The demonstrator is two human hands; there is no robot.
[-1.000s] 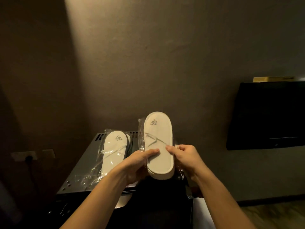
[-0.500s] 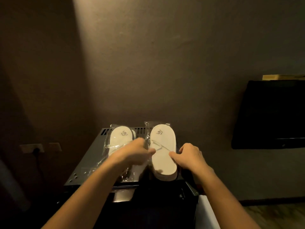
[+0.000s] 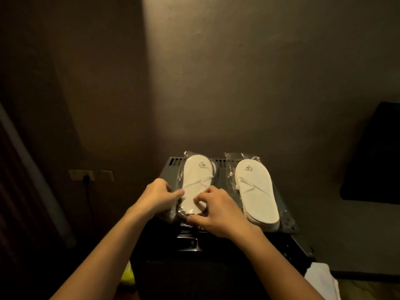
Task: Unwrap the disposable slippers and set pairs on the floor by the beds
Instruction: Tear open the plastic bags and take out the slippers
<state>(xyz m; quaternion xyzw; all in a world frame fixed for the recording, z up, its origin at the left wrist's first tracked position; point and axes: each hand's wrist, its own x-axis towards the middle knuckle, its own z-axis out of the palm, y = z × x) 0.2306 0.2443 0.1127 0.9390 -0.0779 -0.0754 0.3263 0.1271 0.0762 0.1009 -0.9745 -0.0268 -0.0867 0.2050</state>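
Observation:
Two packs of white disposable slippers in clear plastic lie side by side on top of a dark metal cabinet (image 3: 287, 221). The left slipper pack (image 3: 198, 180) has both hands at its near end. My left hand (image 3: 159, 197) pinches the wrapper at the pack's left edge. My right hand (image 3: 216, 210) grips the near end from the right, fingers curled on the plastic. The right slipper pack (image 3: 256, 191) lies flat and untouched, apart from both hands.
The cabinet stands against a dim wall. A wall socket with a plugged cable (image 3: 83, 176) is at the left. A dark wall-mounted screen (image 3: 372, 156) hangs at the right. Something white (image 3: 322, 278) lies low right and something yellow-green (image 3: 127, 276) low left of the cabinet.
The pack I held upright a second ago now lies flat on the right of the cabinet top. Both hands have moved left onto the other pack.

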